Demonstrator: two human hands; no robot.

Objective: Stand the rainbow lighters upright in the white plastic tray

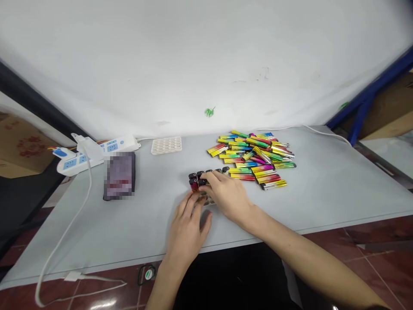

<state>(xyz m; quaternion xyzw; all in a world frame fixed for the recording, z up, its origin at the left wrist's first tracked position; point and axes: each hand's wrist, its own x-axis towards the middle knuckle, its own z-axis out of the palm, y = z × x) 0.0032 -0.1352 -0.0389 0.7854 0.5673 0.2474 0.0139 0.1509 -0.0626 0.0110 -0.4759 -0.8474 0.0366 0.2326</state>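
A pale tray (209,199) with rows of round holes lies in front of me, partly hidden under my hands. Several lighters stand upright in it, black tops up, among them a red one (194,185) at the left. My right hand (227,193) reaches over the tray, thumb and fingers pinched on a black-topped lighter (202,182), its body mostly covered. At the tray's near left edge rests my left hand (189,224), fingers stretched against the tray and the front lighters, thumb apart. Loose shiny lighters in yellow, red, green and blue form a pile (254,157) to the right.
A second pale tray (166,146) is at the table's back edge. To the left are a white power strip (111,147) with a cable (86,193) and a dark blurred object (120,175). A white wall stands behind; a blue metal frame (358,118) is at right.
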